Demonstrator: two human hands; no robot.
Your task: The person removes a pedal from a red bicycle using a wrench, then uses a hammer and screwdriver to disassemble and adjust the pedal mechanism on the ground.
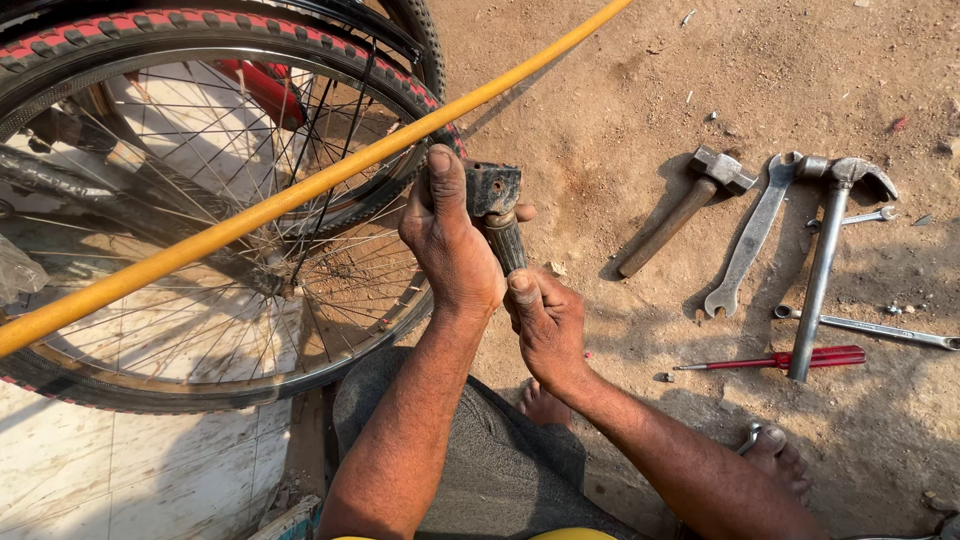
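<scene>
Bare dirt ground carries scattered tools while left hand (448, 240) grips the pump's (497, 215) head and right hand (545, 320) clasps its lower shaft, axis upright.

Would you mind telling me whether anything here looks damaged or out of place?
Nothing is clearly broken. The dark part held in both hands looks worn and grimy, and the hammer, wrenches and red screwdriver lie loose on bare dirt.

Bicycle wheel (200, 200) and yellow hose (250, 215) cut off at the frame's edges; tiny bits (893, 310) indistinct.
</scene>
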